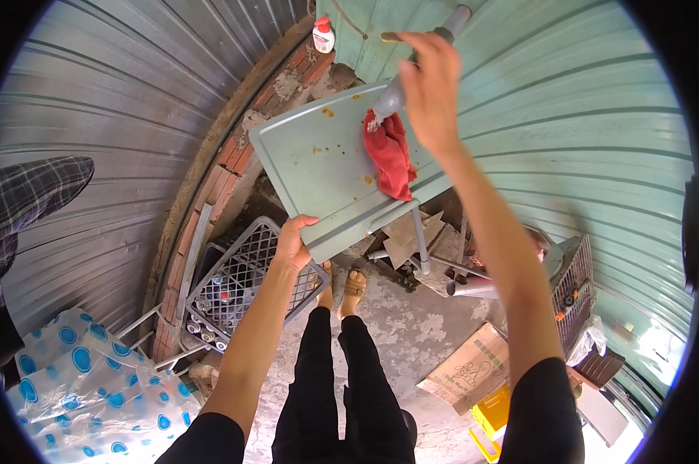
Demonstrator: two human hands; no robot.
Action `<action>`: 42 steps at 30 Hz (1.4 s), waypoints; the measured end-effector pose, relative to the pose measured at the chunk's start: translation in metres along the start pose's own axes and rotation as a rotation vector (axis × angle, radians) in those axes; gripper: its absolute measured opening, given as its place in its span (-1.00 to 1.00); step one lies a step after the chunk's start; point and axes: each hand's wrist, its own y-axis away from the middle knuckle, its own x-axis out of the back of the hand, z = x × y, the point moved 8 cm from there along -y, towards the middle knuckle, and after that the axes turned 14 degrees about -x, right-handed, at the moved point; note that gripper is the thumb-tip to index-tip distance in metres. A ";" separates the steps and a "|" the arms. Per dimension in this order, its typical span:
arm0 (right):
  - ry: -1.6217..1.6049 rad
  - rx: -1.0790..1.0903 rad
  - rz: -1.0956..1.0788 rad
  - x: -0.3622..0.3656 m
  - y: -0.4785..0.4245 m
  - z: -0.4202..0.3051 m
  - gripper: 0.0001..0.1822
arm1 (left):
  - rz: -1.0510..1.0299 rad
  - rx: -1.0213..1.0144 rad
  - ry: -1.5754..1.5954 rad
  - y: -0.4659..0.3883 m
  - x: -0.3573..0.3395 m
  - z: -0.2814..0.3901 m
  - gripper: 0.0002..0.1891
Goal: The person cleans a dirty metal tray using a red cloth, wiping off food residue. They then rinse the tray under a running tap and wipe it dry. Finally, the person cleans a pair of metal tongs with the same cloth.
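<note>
My left hand (294, 243) grips the near left corner of a pale green-grey folding table (320, 174) with several yellow-brown spots on its top. A red cloth (390, 153) lies crumpled on the tabletop, right of its middle, just under the end of a grey plastic pipe (390, 98). Clear liquid seems to run from the pipe's end onto the cloth. My right hand (433, 87) is raised near the pipe, slightly blurred, fingers partly spread. A small brownish piece (390, 36) shows at its fingertips; whether the hand holds it is unclear.
A white bottle with a red cap (324, 36) stands on the brick ledge (227, 168). A grey plastic crate (256, 278) holding cans is at the left. Cardboard (468, 368), a yellow crate (491, 412) and a wire rack (575, 296) are on the right. Corrugated walls rise on both sides.
</note>
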 end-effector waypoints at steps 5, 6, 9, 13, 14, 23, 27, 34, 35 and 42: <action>0.226 -0.524 -0.220 -0.040 0.125 0.109 -0.57 | 0.003 -0.101 -0.130 -0.003 -0.039 0.016 -0.54; 0.245 -0.495 -0.323 -0.061 0.128 0.115 -0.54 | 0.028 -0.142 -0.146 -0.003 -0.048 0.019 -0.53; 0.190 -0.431 -0.440 -0.108 0.153 0.081 -0.52 | 0.037 -0.180 -0.222 -0.020 -0.051 0.031 -0.55; -0.034 -0.449 -0.638 -0.129 0.177 0.022 -0.49 | -0.055 -0.180 -0.318 -0.023 -0.064 0.040 -0.62; 0.005 -0.403 -0.557 -0.134 0.165 0.049 -0.51 | -0.038 -0.161 -0.330 -0.021 -0.067 0.038 -0.65; 0.170 -0.517 -0.604 -0.151 0.166 0.077 -0.62 | -0.075 -0.105 -0.459 -0.040 -0.074 0.032 -0.66; 0.228 -0.908 -0.889 -0.151 0.150 0.107 -0.53 | -0.146 -0.106 -0.442 -0.047 -0.085 0.029 -0.68; -0.058 -0.641 -0.534 -0.150 0.158 0.070 -0.54 | -0.119 -0.115 -0.516 -0.044 -0.086 0.042 -0.65; -0.016 -0.655 -0.497 -0.156 0.149 0.091 -0.54 | -0.139 -0.108 -0.560 -0.043 -0.087 0.042 -0.64; -0.061 -0.679 -0.482 -0.161 0.155 0.052 -0.58 | 0.011 -0.191 -0.490 -0.042 -0.072 0.065 -0.64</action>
